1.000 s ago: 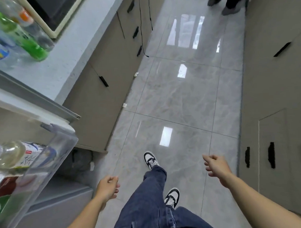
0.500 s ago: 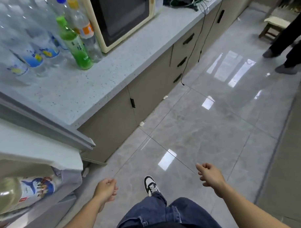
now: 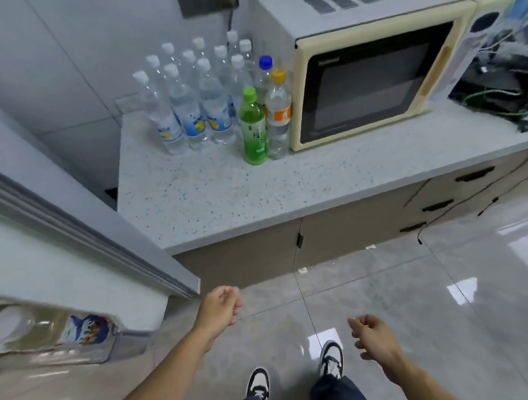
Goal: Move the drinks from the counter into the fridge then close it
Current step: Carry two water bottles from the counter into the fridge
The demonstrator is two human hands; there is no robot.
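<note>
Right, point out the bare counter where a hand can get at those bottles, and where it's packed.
Free: the front strip of the counter, from the green bottle to the front edge, and the stretch before the microwave. Crowded: the back corner, where the clear water bottles stand in tight rows; the orange-capped bottle sits close against the microwave.

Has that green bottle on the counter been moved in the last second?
No. The green bottle stands beside the orange-capped bottle, just left of the microwave, as before. Only the head camera swung.
</note>
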